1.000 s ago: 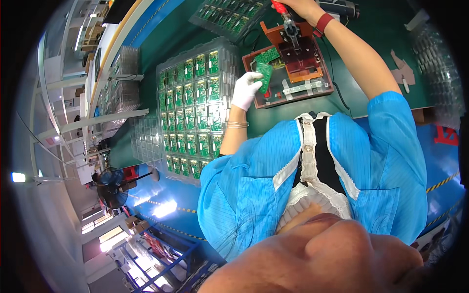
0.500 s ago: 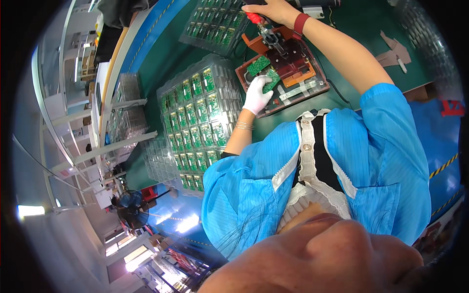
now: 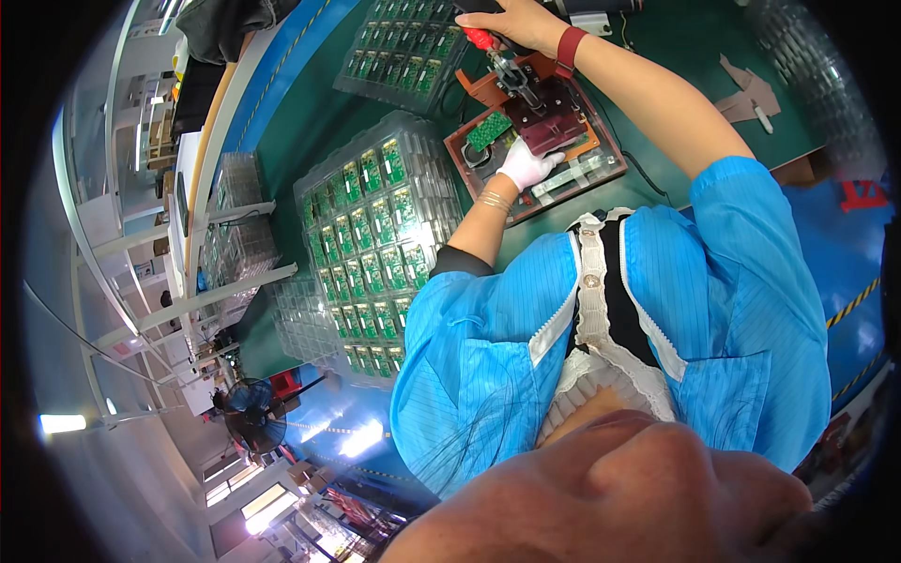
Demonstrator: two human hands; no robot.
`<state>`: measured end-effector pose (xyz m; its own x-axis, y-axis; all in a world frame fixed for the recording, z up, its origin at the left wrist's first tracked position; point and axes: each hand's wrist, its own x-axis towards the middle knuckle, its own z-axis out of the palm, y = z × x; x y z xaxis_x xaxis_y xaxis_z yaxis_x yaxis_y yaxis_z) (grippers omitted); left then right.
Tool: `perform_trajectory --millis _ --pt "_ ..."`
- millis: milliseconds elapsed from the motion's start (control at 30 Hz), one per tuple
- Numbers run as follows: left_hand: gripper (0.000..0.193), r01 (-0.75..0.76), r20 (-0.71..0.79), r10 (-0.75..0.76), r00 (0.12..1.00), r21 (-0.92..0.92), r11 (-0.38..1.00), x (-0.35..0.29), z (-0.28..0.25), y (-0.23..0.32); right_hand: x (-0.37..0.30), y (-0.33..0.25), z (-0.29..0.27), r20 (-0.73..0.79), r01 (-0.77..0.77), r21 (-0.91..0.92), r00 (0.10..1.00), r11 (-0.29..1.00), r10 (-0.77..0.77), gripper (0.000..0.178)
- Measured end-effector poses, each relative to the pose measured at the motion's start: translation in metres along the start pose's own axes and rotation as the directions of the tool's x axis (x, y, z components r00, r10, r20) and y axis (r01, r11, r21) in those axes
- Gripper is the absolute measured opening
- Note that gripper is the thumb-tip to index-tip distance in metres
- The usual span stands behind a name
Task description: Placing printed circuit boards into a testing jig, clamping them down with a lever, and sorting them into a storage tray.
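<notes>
My left hand [image 3: 527, 165], in a white glove, reaches into the reddish-brown fixture [image 3: 615, 172]. Its fingers go partly under the dark red plate [image 3: 552, 129], so what they touch is hidden. A green circuit board [image 3: 489, 131] lies in the fixture's left part, just beyond this hand. My bare right hand [image 3: 526, 22], with a red band at the wrist, is closed at the red handle [image 3: 479, 38] of the metal toggle clamp [image 3: 516, 77]. A dark piece beside those fingers is cut off by the frame's top.
Clear plastic trays [image 3: 427, 164] with rows of green boards stand to the left. Another loaded tray [image 3: 399, 79] lies farther back. Tan scraps [image 3: 747, 92] and a white pen-like thing [image 3: 763, 119] lie at right on the green table [image 3: 676, 94]. A black cable [image 3: 646, 174] runs beside the fixture.
My left hand has moved right and farther under the plate; the board it held is now out of sight. The plate stands at a different tilt. My right hand has stayed at the clamp handle.
</notes>
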<state>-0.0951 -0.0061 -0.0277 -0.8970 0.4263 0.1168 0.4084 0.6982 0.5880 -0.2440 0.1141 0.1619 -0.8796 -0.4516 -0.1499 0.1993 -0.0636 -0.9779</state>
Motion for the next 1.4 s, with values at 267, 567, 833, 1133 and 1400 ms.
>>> perform_trajectory --millis 267,567,833,1133,1400 --pt "0.037 -0.296 0.048 0.299 0.953 0.354 0.887 0.006 -0.018 0.017 -0.002 -0.002 -0.001 -0.020 -0.026 -0.003 0.999 1.000 0.026 0.027" --pt "0.042 -0.079 0.053 0.064 0.997 0.372 0.925 0.003 -0.007 0.040 0.000 -0.005 -0.003 0.094 -0.057 0.048 0.994 0.997 0.053 0.025" --pt "0.043 -0.060 0.056 0.040 0.998 0.418 0.906 -0.024 -0.001 0.043 -0.010 -0.007 -0.002 0.006 -0.024 0.064 1.000 0.998 0.024 0.024" --pt "0.043 0.131 -0.075 -0.107 0.991 0.513 0.848 -0.045 0.010 0.049 0.012 0.003 -0.005 0.164 -0.078 0.130 0.985 0.989 0.056 0.024" --pt "0.040 0.190 -0.159 -0.135 0.978 0.416 0.889 -0.080 -0.006 0.048 -0.048 -0.036 -0.018 0.245 0.369 -0.236 0.918 0.899 -0.312 0.024"
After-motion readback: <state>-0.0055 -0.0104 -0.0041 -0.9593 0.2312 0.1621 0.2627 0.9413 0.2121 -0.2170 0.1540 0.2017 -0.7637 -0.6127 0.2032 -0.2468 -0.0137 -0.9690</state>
